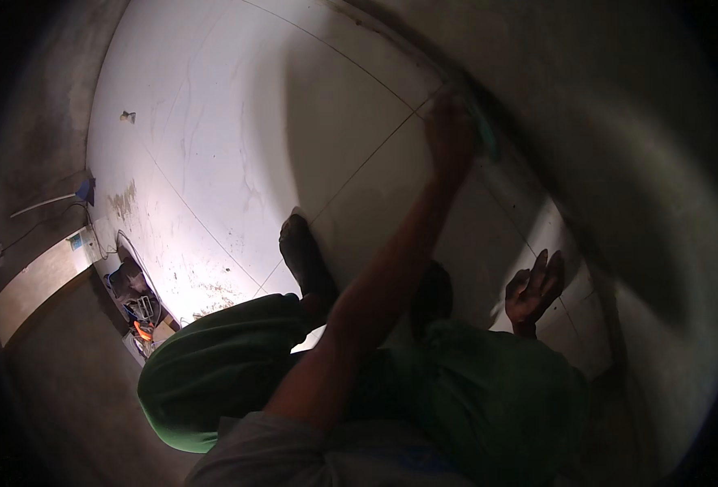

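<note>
My left arm reaches across to the far right of the white tiled floor (351,138). At its end my left hand (451,134), dark and smeared, is closed on a teal-green flat thing (487,136). That thing's kind is too blurred to tell; it shows on the hand's right side, close to where the floor meets the wall. Beyond my right knee, my right hand (535,290) is open over the floor with its fingers spread, holding nothing.
A concrete wall (643,154) curves along the right. My green-trousered legs and a dark shoe (302,256) stand on the tiles. At left lies a container of tools (136,296) with cords, beside a blue thing (85,191). A small scrap (128,117) lies on the floor.
</note>
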A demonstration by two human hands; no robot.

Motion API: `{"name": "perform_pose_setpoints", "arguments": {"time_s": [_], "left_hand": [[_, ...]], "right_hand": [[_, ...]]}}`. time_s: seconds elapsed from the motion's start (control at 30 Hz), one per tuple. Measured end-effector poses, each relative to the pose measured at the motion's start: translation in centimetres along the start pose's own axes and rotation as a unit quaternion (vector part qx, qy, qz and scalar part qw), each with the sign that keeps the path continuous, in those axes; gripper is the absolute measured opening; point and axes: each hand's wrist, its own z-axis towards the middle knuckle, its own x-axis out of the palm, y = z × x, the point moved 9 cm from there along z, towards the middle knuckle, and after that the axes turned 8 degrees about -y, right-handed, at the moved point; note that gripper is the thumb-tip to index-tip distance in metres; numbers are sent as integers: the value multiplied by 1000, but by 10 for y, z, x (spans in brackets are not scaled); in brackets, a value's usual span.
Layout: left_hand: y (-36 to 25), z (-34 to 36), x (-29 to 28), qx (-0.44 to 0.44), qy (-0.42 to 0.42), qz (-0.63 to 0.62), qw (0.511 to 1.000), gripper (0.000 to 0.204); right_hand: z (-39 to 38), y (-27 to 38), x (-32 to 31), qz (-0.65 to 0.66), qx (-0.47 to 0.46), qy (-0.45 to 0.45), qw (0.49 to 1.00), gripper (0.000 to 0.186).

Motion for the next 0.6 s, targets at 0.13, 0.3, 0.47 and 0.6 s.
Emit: {"name": "perform_pose_setpoints", "arguments": {"time_s": [0.13, 0.3, 0.47, 0.6], "left_hand": [[0, -94, 36, 46, 64, 53, 995, 37], [-5, -93, 0, 4, -4, 25, 1000, 43], [5, 6, -1, -61, -34, -132, 989, 51], [-4, -73, 43, 95, -87, -5, 992, 56]], "right_hand": [[-2, 1, 2, -8, -2, -3, 1000, 50], [-6, -3, 3, -24, -2, 8, 1000, 51], [-10, -3, 0, 2, -10, -3, 1000, 51], [-11, -4, 4, -28, -8, 1, 1000, 55]]}}
